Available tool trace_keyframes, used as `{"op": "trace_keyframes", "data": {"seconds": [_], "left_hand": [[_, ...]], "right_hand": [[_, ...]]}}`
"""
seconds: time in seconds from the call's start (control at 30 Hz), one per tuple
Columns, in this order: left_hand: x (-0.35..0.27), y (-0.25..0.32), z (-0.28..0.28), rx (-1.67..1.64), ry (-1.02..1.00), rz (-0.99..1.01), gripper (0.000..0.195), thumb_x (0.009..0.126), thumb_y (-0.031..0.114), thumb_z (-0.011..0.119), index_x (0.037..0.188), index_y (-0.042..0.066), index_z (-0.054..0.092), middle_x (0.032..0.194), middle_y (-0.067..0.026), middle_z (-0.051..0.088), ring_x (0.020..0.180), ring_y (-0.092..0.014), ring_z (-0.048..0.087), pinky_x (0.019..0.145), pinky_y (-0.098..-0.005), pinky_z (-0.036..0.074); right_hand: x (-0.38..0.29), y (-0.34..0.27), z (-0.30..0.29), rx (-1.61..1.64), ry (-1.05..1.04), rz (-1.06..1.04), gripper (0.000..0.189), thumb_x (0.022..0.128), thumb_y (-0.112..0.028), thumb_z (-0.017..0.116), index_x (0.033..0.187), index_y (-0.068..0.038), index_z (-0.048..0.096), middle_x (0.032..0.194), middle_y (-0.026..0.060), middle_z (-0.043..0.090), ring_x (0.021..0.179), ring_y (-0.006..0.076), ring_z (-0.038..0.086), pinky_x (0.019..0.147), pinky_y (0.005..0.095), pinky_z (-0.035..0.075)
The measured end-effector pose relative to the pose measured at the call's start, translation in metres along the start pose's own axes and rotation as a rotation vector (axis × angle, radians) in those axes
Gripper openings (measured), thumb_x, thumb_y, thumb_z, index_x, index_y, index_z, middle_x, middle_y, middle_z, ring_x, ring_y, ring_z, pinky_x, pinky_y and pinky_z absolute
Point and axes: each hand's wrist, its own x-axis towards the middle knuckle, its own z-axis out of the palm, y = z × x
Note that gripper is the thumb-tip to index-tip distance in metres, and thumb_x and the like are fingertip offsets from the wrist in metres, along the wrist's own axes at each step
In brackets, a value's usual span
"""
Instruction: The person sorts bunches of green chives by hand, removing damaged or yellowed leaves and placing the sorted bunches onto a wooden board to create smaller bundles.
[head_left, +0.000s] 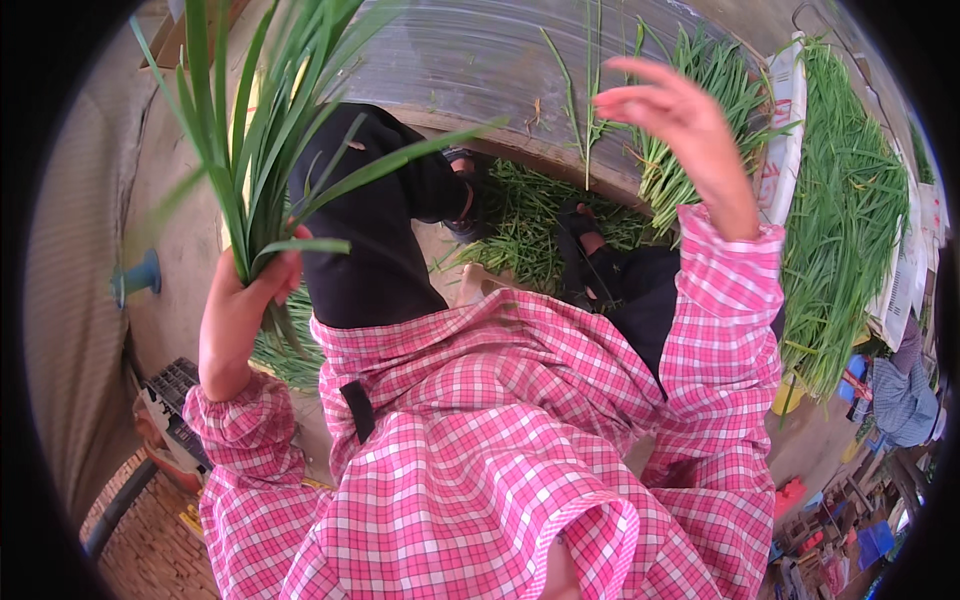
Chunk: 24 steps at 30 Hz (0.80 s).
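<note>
My left hand (251, 281) is closed around the lower part of a bunch of long, flat green leaves (259, 150), which look like garlic chives. The leaves fan upward above my left knee, their tips slightly blurred. Raised at the upper right, my right hand (686, 124) holds nothing; its fingers are spread and blurred by motion. Below and beside it, a pile of chives (667, 172) lies on the right end of a low table covered with plastic film (465, 67). A few loose stalks (589, 112) lie just left of my right fingers.
A white box (784, 127) at the right borders a large heap of chives (847, 202). Green trimmings (525, 225) cover the ground around my feet. More greens (289, 352) lie below my left hand, near a black plastic crate (176, 401). A blue spool-like object (136, 279) is at the left.
</note>
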Motion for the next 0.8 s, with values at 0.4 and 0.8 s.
{"op": "trace_keyframes", "data": {"seconds": [0.4, 0.8], "left_hand": [[0.013, -0.009, 0.058, -0.563, -0.623, -0.334, 0.02, 0.08, 0.01, 0.047, 0.095, -0.002, 0.044, 0.056, -0.0029, 0.043, 0.043, -0.008, 0.038, 0.04, -0.0193, 0.03], [0.016, -0.032, 0.062, -0.884, -0.604, -0.028, 0.021, 0.079, 0.012, 0.049, 0.091, -0.003, 0.039, 0.048, -0.0004, 0.035, 0.039, -0.008, 0.033, 0.037, -0.0212, 0.025]], "right_hand": [[0.005, 0.026, 0.049, -0.604, -0.028, -0.349, 0.011, 0.069, -0.006, 0.056, 0.078, -0.002, 0.058, 0.077, 0.0113, 0.057, 0.069, 0.0267, 0.054, 0.06, 0.0303, 0.043], [0.003, 0.017, 0.047, -0.618, 0.032, -0.178, 0.014, 0.072, -0.013, 0.056, 0.082, -0.003, 0.057, 0.069, 0.0118, 0.058, 0.063, 0.0272, 0.056, 0.056, 0.0306, 0.043]]}}
